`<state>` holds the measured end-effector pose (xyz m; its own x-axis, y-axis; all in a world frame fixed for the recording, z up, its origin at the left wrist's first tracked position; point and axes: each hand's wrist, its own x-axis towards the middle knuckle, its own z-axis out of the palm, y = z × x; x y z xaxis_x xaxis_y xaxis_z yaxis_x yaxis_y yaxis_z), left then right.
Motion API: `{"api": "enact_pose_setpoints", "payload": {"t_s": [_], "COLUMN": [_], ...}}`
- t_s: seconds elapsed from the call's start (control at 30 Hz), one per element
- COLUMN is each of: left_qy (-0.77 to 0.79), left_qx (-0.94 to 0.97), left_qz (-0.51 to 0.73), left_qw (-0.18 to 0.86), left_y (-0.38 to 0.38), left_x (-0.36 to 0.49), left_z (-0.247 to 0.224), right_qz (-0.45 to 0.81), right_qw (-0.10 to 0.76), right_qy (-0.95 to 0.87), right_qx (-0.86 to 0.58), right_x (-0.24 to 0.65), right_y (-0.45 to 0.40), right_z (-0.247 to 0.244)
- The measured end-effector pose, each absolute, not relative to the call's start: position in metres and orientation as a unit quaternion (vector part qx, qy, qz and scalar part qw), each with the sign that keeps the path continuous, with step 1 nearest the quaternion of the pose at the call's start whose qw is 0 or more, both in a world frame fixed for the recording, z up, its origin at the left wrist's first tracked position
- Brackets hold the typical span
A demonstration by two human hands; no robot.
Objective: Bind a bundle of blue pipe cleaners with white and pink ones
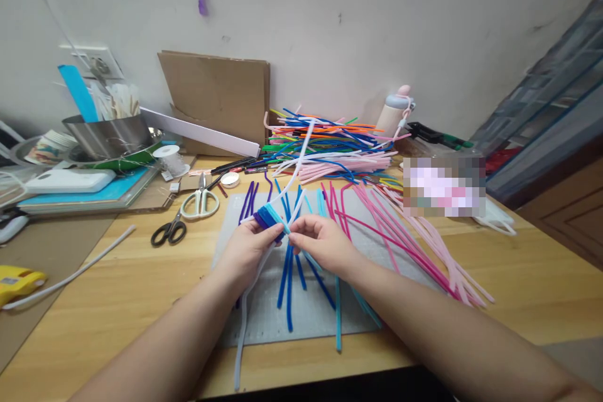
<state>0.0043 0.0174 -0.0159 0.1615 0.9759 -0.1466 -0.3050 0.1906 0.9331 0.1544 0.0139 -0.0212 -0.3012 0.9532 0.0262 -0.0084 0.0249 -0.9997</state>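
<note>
Between thumb and fingers, my left hand grips a small woven band of pipe cleaners in purple, blue and light blue. White pipe cleaners stick out of it, one rising up and another hanging toward the table's front edge. My right hand pinches at the band's right end, on a pipe cleaner whose tip the fingers partly hide. Beneath both hands lies a grey cutting mat. Loose blue pipe cleaners and pink ones are spread over it.
A heap of coloured pipe cleaners lies by the wall before a cardboard sheet. Left are white-handled scissors, black-handled scissors, a thread spool, a metal pot and a yellow tool. A bottle stands back right.
</note>
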Motion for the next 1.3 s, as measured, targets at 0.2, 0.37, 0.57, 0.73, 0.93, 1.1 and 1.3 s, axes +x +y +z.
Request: {"api": "enact_pose_setpoints", "payload": {"t_s": [0.2, 0.37, 0.57, 0.73, 0.93, 1.1, 1.3], "left_qy": [0.401, 0.399, 0.401, 0.353, 0.343, 0.386, 0.426], "left_qx": [0.36, 0.328, 0.307, 0.344, 0.37, 0.403, 0.444], "left_qz": [0.481, 0.457, 0.452, 0.451, 0.481, 0.468, 0.461], "left_qw": [0.692, 0.724, 0.735, 0.744, 0.717, 0.685, 0.639], "left_y": [0.014, 0.013, 0.013, 0.011, 0.01, 0.011, 0.016], "left_x": [0.005, 0.004, 0.003, 0.006, 0.008, 0.008, 0.003], "left_z": [-0.01, -0.01, -0.009, -0.008, -0.013, -0.018, -0.024], "right_qz": [0.574, 0.589, 0.589, 0.604, 0.606, 0.608, 0.605], "right_qw": [0.413, 0.406, 0.42, 0.408, 0.423, 0.428, 0.438], "right_qy": [-0.575, -0.577, -0.579, -0.565, -0.541, -0.533, -0.532], "right_qx": [-0.41, -0.394, -0.377, -0.386, -0.402, -0.404, -0.397], "right_x": [0.157, 0.157, 0.158, 0.157, 0.156, 0.157, 0.155], "right_y": [0.017, 0.016, 0.016, 0.015, 0.014, 0.015, 0.015], "right_z": [-0.021, -0.021, -0.022, -0.021, -0.019, -0.018, -0.02]}}
